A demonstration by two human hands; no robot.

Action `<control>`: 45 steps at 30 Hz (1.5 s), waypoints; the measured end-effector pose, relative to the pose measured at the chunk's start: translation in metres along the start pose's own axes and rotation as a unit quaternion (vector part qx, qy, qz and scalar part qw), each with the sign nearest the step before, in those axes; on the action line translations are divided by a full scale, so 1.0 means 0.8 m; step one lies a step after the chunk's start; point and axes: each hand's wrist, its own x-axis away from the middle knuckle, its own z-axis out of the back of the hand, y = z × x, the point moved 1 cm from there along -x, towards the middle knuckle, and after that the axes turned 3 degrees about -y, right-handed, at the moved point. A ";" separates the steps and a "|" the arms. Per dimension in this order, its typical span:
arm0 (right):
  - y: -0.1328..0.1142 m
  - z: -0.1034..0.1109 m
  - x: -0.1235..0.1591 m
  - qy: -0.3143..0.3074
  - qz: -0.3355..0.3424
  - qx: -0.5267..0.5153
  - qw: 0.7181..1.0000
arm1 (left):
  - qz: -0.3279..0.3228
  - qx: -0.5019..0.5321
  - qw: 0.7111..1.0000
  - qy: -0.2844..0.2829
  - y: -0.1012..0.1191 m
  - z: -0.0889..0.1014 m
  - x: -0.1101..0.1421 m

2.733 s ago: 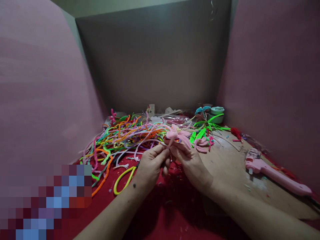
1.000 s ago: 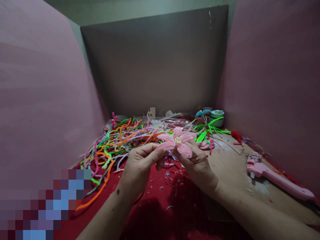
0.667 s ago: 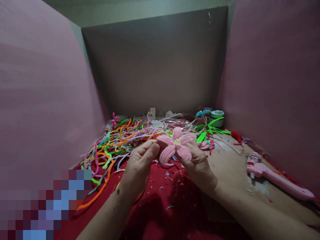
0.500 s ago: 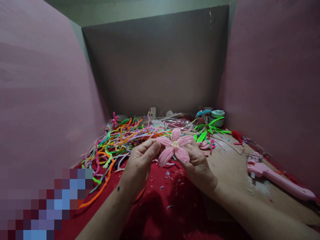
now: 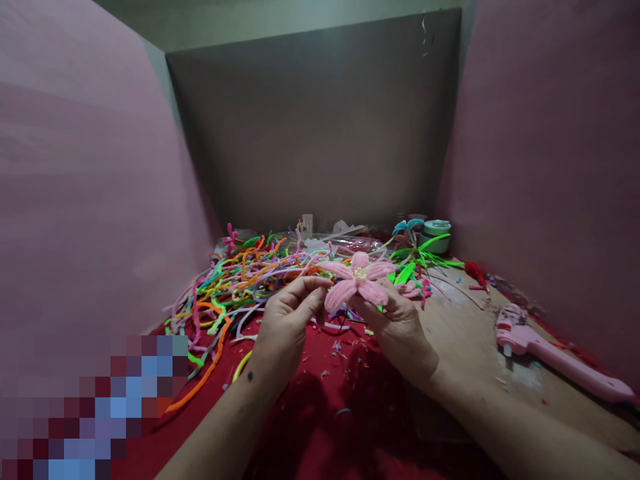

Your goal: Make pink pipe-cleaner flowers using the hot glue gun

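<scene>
A pink pipe cleaner flower (image 5: 373, 291) with several looped petals and pale yellow stamens faces up toward me. My right hand (image 5: 400, 327) grips it from below at the right, with the fingertips partly behind the petals; its stem is mostly hidden. Just left of the petals is my left hand (image 5: 290, 320), thumb and forefinger slightly apart at the petal edges. I see nothing held between them. Past both hands lies a tangled heap of coloured pipe cleaners (image 5: 250, 273).
A pink glue gun (image 5: 560, 360) rests on a brown board (image 5: 450, 340) at right. Behind are a mint-green lidded container (image 5: 437, 235), a blue flower (image 5: 409, 227) and green leaves (image 5: 406, 273). Scraps litter the red cloth (image 5: 320, 400). Pink and grey panels enclose the sides and back.
The flower was first held side-on in both hands, then turned its face to me. My left fingers have released a petal. Just now the flower has tipped back and moved slightly right.
</scene>
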 end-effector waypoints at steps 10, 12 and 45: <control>-0.002 0.003 -0.003 0.002 0.056 0.090 0.994 | -0.048 0.002 0.994 0.100 0.006 0.000 0.003; -0.003 0.004 -0.003 0.003 0.069 0.129 0.989 | -0.118 -0.034 0.984 0.127 0.011 0.003 0.009; -0.005 0.006 0.000 -0.010 0.056 0.217 0.975 | -0.389 -0.550 0.739 0.031 0.005 -0.013 0.019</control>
